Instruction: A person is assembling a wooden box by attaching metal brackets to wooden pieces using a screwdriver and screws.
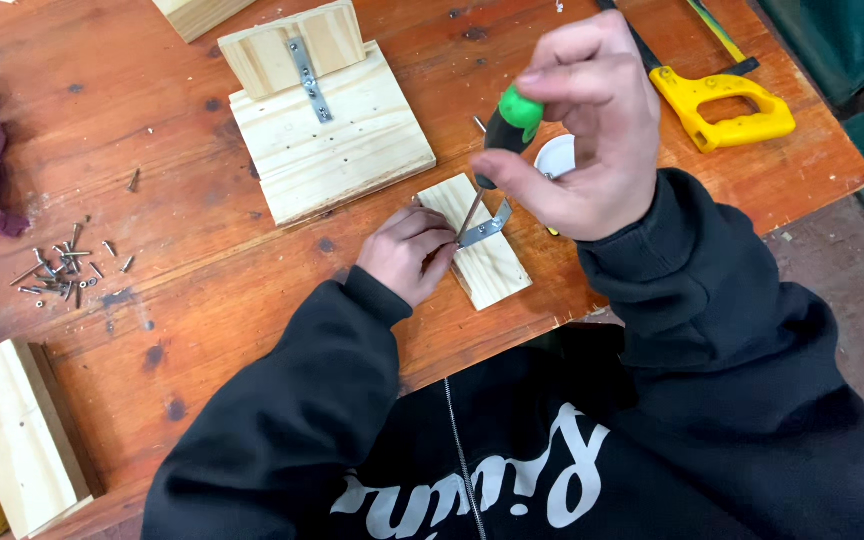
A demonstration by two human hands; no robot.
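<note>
Pine block (pixel 487 262) lies near table (pixel 202 270) front edge w/ metal bracket (pixel 487 228) on it. Left hand (pixel 407 252) pinches bracket against block. Right hand (pixel 582 130) grips green-black screwdriver (pixel 500 150), tip down at bracket. Screws (pixel 62 268) well left.

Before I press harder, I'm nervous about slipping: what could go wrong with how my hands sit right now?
1. Your left hand pinches right beside the screwdriver tip; if the tip slips, it could jab those fingers.
2. The small wood block is steadied only by that hand, so it may twist.
3. The metal bracket bends up off the block and could shift out of place.
</note>
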